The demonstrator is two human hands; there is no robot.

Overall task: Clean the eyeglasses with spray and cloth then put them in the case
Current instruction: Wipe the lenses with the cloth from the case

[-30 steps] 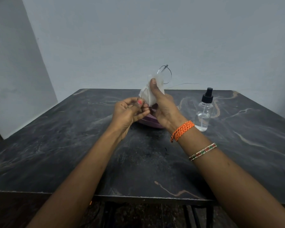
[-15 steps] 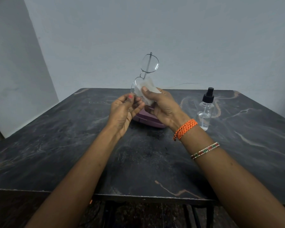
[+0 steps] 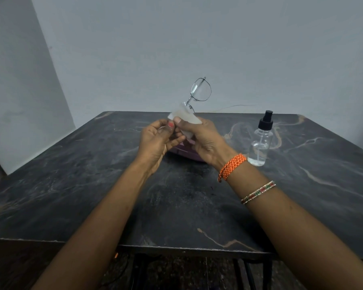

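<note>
both hands are up in the middle of the frame, raised above the dark marble table (image 3: 92, 185). the right hand (image 3: 205, 141) has its thumb and fingers pinched on a white cloth (image 3: 184, 120), and the cloth is folded over the lower lens of the eyeglasses (image 3: 200, 91). the left hand (image 3: 157, 141) is right against it, fingers curled in with the thumb tip (red nail polish) touching the cloth's left edge, so it looks like it's gripping the cloth-covered end of the frame too, though exactly what its fingers have hold of is hidden.

the glasses stick up on a tilt, thin metal frame, with the bare upper lens leaning toward the upper right against the grey wall. the lower lens is mostly behind the cloth.

just below and behind the hands there's a purple case (image 3: 182, 152) sitting on the table, mostly blocked by the hands so can't tell if it's open or closed. right of centre, a clear spray bottle (image 3: 260, 143) with a black pump top stands upright on the table, close to the right wrist but not touching. that wrist has an orange braided band (image 3: 232, 166), and further down the forearm a thin beaded bangle (image 3: 258, 192).
</note>
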